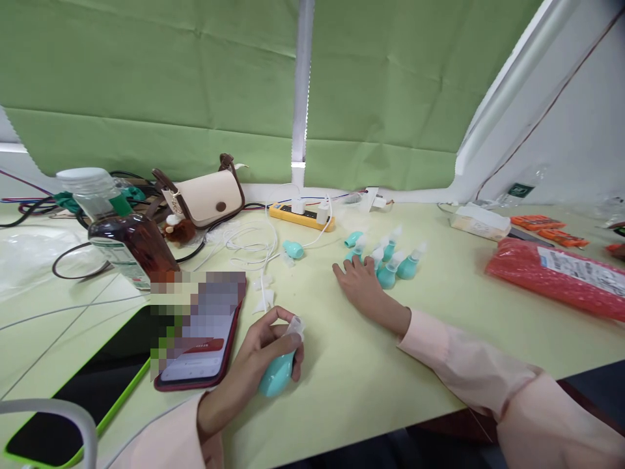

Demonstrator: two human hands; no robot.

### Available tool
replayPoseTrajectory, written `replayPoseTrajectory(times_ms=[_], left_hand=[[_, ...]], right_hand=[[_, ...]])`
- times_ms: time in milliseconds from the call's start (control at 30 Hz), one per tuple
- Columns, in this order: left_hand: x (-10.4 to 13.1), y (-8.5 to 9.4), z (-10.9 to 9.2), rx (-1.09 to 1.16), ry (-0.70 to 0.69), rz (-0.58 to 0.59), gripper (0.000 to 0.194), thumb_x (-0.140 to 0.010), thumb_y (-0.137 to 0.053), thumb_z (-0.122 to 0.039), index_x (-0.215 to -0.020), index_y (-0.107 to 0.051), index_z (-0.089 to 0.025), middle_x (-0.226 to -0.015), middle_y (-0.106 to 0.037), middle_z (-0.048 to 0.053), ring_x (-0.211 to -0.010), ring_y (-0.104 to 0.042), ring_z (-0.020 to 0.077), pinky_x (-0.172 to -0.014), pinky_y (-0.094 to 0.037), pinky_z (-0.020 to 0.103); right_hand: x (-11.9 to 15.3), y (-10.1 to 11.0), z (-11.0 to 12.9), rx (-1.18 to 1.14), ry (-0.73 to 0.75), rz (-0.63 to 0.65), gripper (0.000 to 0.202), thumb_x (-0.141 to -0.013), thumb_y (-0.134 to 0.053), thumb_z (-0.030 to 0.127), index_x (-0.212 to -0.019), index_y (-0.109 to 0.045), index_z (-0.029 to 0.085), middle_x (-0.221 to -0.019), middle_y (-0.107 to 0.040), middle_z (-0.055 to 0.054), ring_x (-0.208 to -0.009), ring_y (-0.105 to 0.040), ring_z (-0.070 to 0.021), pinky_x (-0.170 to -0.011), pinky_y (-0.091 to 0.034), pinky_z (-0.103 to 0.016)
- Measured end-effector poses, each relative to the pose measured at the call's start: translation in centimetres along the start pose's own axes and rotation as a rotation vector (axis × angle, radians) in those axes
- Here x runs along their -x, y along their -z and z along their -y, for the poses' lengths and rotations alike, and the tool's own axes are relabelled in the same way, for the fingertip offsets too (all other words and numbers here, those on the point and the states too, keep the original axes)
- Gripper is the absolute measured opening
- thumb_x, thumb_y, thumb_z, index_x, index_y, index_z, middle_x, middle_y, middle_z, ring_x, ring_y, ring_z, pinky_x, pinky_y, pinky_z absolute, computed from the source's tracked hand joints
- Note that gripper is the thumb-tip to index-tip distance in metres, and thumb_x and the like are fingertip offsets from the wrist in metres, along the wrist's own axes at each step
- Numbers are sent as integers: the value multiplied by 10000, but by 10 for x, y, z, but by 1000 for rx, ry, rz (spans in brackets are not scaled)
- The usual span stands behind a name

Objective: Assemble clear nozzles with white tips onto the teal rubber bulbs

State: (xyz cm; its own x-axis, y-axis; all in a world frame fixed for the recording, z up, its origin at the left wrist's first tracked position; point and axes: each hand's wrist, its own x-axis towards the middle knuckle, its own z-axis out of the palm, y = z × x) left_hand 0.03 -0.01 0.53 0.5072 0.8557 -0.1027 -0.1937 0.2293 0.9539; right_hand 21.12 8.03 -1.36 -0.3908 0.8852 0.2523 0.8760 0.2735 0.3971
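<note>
My left hand [266, 348] is wrapped round a teal squeeze bulb [277, 376] with a clear tip, held low over the table's front part. Farther right, my right hand [360, 284] reaches to a cluster of similar teal bulbs [387, 276] with clear tips standing on the table. Its fingers are spread, and the fingertips touch or overlap the nearest bulbs; I see nothing held in them. A teal bulb without a clear tip [353, 239] lies behind the cluster. Another teal bulb [293, 249] lies on its side near white cables, with small clear pieces [263, 301] in front.
Two phones [205, 339] [92, 384] lie at the left, below a bottle of dark liquid [129, 244]. A cream handbag [209, 198] and a yellow power strip [303, 218] stand at the back. A red bubble-wrapped package [551, 277] and a tissue pack [480, 223] are right.
</note>
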Motion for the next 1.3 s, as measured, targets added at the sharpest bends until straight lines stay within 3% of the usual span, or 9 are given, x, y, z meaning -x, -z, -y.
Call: replayPoseTrajectory(times_ms=[133,233,333,433,567,667,767,967,1300], left_hand=[[-2,-2,-3,-100,-24,-61,172,-675,-629,-233,-778,-512,-160,-649,-520,-17,-541,-506,106,-524,-400,226],[-4,-2,-4,-204,-50,-104,184,-619,-673,-233,-717,-541,-150,-648,-502,-25,-538,-493,102,-525,-403,221],[-6,-2,-4,-310,-24,-100,171,-660,-637,-286,-707,-560,-142,-607,-512,-23,-534,-489,108,-524,-386,216],[-5,-3,-2,-396,-22,-48,209,-756,-526,-340,-693,-557,-143,-576,-522,-14,-548,-472,111,-541,-368,213],[0,-5,0,-406,-8,-32,228,-787,-475,-370,-866,-536,-165,-556,-481,-37,-505,-428,98,-508,-349,203],[4,-6,0,-428,-18,-68,277,-755,-529,-354,-973,-494,-187,-536,-448,-58,-489,-416,98,-496,-341,200],[6,-7,-2,-445,-54,-88,213,-743,-547,-317,-907,-535,-181,-540,-439,-55,-494,-408,95,-492,-331,196],[5,-6,2,-496,-37,-99,218,-742,-531,-350,-817,-605,-159,-558,-442,-36,-502,-383,96,-463,-311,193],[4,-6,5,-618,-133,-41,237,-750,-510,-334,-814,-661,-163,-671,-603,-1,-583,-449,138,-511,-355,194]], right_hand=[[2,1,-2,-69,57,8,373,-713,-345,-47,-1011,-508,107,-849,-522,-126,-803,-446,-235,-732,-246,-391],[5,1,-4,-155,128,12,268,-721,-372,-6,-874,-558,111,-811,-508,-106,-754,-464,-208,-711,-273,-359],[7,3,-7,-251,169,4,211,-754,-381,37,-710,-575,107,-780,-507,-109,-745,-484,-200,-682,-302,-341],[10,12,-4,-350,216,-26,200,-810,-398,118,-778,-595,121,-839,-528,-101,-740,-508,-167,-674,-350,-313],[20,30,8,-1010,299,-135,137,-779,-533,247,-843,-629,173,-832,-572,-50,-717,-548,-122,-629,-431,-252],[26,41,18,-1628,162,-91,117,-680,-642,249,-774,-665,184,-735,-585,-27,-614,-564,-112,-532,-467,-245],[28,45,21,-1925,-5,22,124,-626,-684,225,-741,-684,177,-667,-573,-10,-507,-549,-88,-468,-474,-238],[27,46,17,-2037,23,130,130,-606,-693,150,-733,-696,177,-638,-578,-1,-504,-572,-94,-483,-505,-239],[27,43,7,-1789,210,235,192,-561,-722,203,-748,-694,172,-746,-637,-36,-631,-593,-120,-527,-509,-221]])
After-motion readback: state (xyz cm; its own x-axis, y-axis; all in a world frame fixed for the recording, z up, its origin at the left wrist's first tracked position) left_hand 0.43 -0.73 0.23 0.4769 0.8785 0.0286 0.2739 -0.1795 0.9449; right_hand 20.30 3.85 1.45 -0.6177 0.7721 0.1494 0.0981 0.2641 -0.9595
